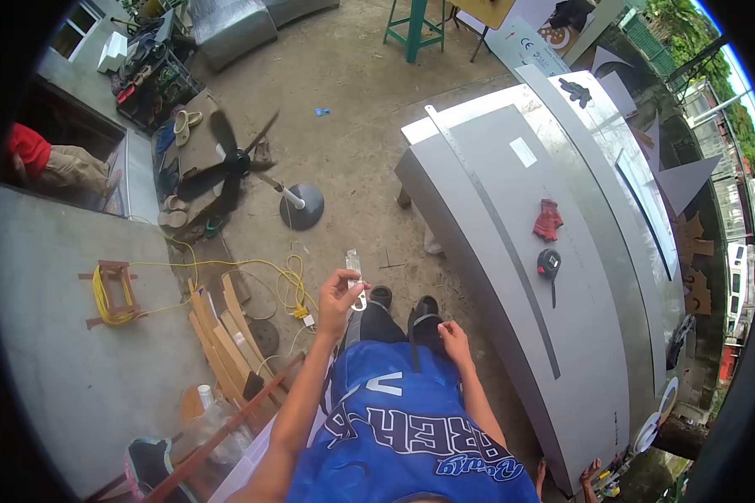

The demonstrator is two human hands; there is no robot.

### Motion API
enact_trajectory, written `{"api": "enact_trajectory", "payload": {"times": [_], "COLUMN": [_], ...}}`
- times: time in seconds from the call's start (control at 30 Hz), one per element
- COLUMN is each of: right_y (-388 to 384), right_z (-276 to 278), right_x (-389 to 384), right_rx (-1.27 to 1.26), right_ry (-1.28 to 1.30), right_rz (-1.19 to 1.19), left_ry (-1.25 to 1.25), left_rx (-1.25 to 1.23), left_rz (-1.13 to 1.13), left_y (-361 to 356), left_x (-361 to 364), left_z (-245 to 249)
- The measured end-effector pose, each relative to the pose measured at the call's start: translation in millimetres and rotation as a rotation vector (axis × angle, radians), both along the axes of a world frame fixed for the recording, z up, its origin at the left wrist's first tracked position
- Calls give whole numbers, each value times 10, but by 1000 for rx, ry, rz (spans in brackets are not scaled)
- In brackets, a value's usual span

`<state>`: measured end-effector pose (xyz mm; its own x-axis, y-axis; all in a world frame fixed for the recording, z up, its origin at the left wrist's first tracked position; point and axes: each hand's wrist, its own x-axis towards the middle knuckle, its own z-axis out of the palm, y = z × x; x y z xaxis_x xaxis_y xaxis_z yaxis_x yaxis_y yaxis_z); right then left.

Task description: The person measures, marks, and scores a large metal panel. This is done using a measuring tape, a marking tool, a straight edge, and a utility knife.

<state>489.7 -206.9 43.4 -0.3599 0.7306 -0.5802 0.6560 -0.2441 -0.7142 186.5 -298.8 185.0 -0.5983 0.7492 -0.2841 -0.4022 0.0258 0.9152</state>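
My left hand (335, 300) pinches a small flat silvery piece (354, 267) in front of my body. Its upper end looks shiny and pale, and a rounded end with a hole shows below my fingers. My right hand (453, 339) hangs lower, near my leg, with its fingers curled in. What it holds, if anything, is too small to make out. To my right is a large grey sheet (512, 335) on a work surface. On it lie a long metal ruler (495, 214), a red glove (548, 220) and a black tape measure (549, 264).
A black-bladed fan (236, 163) stands on the floor ahead left. A yellow cord (226, 265) runs to a power strip beside wooden strips (235, 335). Another person (59, 163) is in the doorway. Another person's hands (591, 476) touch the sheet's near end.
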Motion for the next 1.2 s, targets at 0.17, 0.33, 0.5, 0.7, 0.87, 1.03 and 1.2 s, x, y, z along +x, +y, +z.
{"api": "enact_trajectory", "payload": {"times": [0.17, 0.33, 0.5, 0.7, 0.87, 1.03, 1.2], "right_y": [532, 1296, 2790, 4808, 5160, 5094, 5132], "right_z": [396, 258, 153, -603, -998, -729, -659], "right_x": [104, 542, 1163, 2221, 2591, 2529, 2483], "right_rx": [97, 414, 706, 798, 775, 765, 755], "right_ry": [0, 20, -102, -463, -606, -572, -629], "right_rz": [176, 172, 142, -53, -24, -23, 0], "left_ry": [4, -100, -118, -123, -81, -77, -87], "left_rx": [-111, -274, -510, -816, -943, -932, -943], "left_rz": [131, 227, 88, -118, -207, -194, -167], "left_y": [-52, 101, -64, -544, -513, -392, -295], "left_x": [395, 873, 1247, 1655, 1694, 1562, 1493], "left_z": [-90, -92, -543, -840, -875, -861, -897]}}
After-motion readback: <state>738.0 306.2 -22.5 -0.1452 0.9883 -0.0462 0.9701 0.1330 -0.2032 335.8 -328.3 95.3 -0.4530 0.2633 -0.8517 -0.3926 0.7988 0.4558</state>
